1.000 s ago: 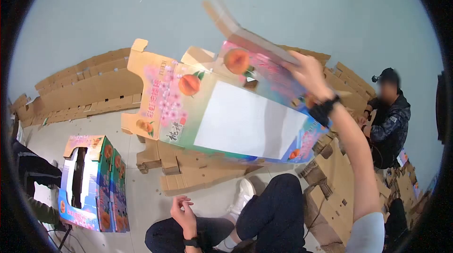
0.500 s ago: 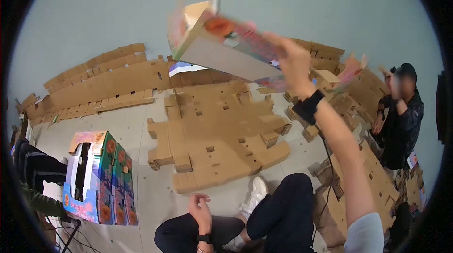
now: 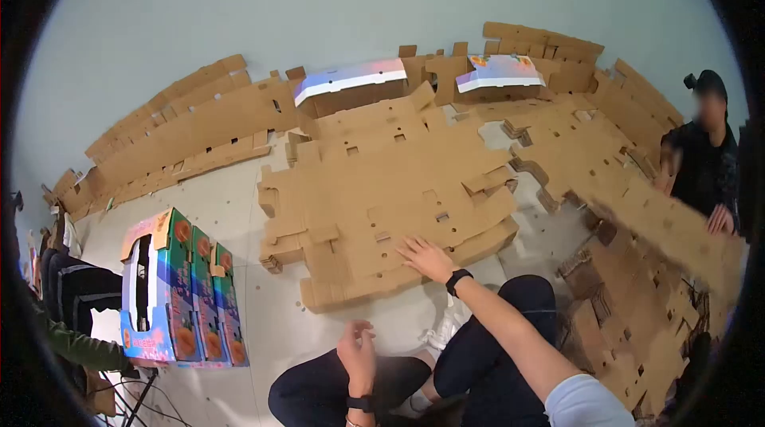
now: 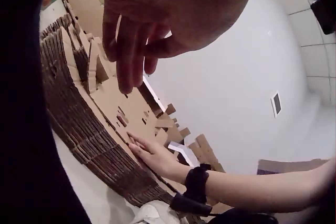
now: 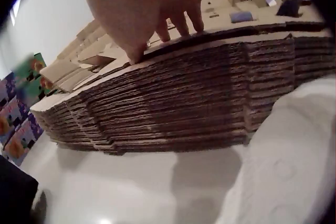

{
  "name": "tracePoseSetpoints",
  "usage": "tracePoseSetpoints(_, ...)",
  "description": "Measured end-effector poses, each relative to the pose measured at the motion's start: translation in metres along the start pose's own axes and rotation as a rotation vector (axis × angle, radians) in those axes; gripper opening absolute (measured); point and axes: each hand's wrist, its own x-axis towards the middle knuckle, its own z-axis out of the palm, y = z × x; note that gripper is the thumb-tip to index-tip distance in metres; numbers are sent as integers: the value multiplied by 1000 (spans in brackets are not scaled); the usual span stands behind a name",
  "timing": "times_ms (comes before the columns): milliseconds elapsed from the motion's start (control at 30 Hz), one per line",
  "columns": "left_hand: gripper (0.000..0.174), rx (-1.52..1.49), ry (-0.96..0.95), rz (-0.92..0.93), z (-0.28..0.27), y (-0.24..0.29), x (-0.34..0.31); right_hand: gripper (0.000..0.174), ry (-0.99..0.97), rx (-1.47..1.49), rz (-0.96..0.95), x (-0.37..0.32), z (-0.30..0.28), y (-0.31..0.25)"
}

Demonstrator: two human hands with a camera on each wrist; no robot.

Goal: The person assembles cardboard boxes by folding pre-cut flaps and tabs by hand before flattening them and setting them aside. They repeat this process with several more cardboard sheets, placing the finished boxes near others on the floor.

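Note:
My right hand (image 3: pixel 429 260) lies with its fingers spread on the near edge of a thick stack of flattened brown cardboard (image 3: pixel 382 188). In the right wrist view, several fingertips touch the top sheet of the layered stack (image 5: pixel 173 98), and the thumb sits right at its edge. Slots and small holes show in the top sheet, and some flaps stand up along its sides. Over my left knee, my left hand (image 3: pixel 357 351) hangs loosely curled and holds nothing. The left wrist view shows its fingers (image 4: pixel 128 50) drooping, with the stack beyond.
Printed fruit cartons (image 3: pixel 187 291) stand side by side on the floor at left, beside another person's sleeve (image 3: pixel 84 347). More cardboard stacks (image 3: pixel 637 299) lie at right, where a person (image 3: pixel 705 156) touches one. Cardboard strips (image 3: pixel 191 124) and printed panels (image 3: pixel 355 80) line the wall.
My right hand swung the printed carton up and away, then let go of it and came down onto the brown stack. The left hand stayed loose over the knee.

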Motion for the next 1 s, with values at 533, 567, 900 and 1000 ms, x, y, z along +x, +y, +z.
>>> tracePoseSetpoints(533, 18, 347, -149, 224, -1, 24, 10, 50, -270, -71, -203, 59, -23, 4)
tracePoseSetpoints(567, 19, 381, -175, 213, -1, 28, 7, 50, -333, -42, -223, 52, -33, -5)
tracePoseSetpoints(900, 27, 338, -184, 248, 5, 25, 1, 53, -419, 19, 0, 26, -5, -37)
tracePoseSetpoints(1000, 29, 280, -227, 196, 3, 26, 2, 60, -350, 23, 93, 16, -3, -51)
